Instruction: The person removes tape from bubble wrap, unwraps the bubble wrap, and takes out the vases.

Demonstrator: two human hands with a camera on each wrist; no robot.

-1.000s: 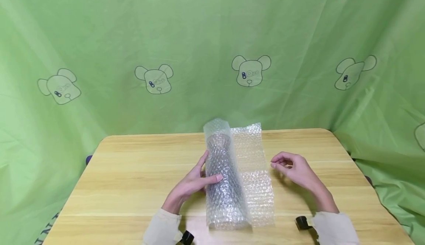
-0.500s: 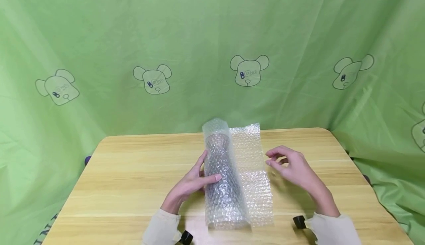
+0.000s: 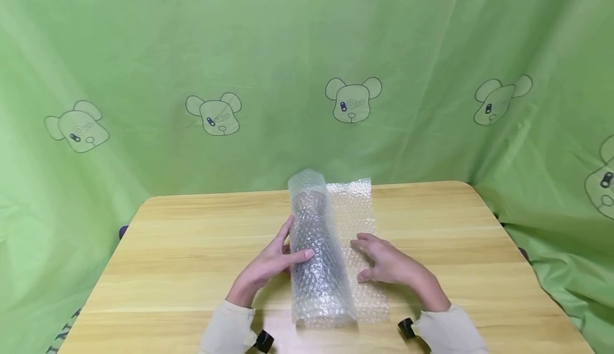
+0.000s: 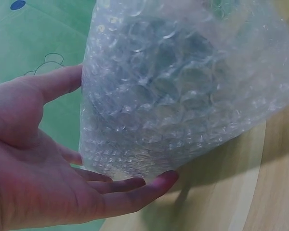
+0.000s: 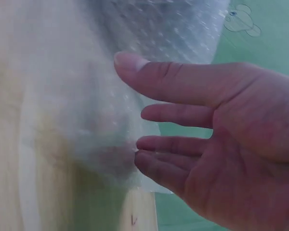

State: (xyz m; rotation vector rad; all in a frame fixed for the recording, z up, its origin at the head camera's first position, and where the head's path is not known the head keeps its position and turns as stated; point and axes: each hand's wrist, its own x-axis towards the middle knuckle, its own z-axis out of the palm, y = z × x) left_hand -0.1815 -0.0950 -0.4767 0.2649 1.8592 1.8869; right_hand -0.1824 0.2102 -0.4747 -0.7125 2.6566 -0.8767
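A vase-shaped object wrapped in bubble wrap lies lengthwise on the table in the head view, its narrow end toward the back. The wrap blurs it, so its exact kind is hidden. My left hand holds the bundle from the left, thumb on top and fingers around its lower side, as the left wrist view also shows. A loose flap of bubble wrap extends right of the bundle, flat on the table. Over that flap is my right hand, fingers spread apart and gripping nothing; whether its fingertips touch the sheet I cannot tell.
The wooden table has its far edge just behind the bundle, where the wrap's end reaches it. A green curtain printed with bear heads hangs behind and at both sides.
My right hand has moved left and nearer, from beside the flap to above it, and its fingers have spread. The left hand keeps its hold; the bundle lies as before.
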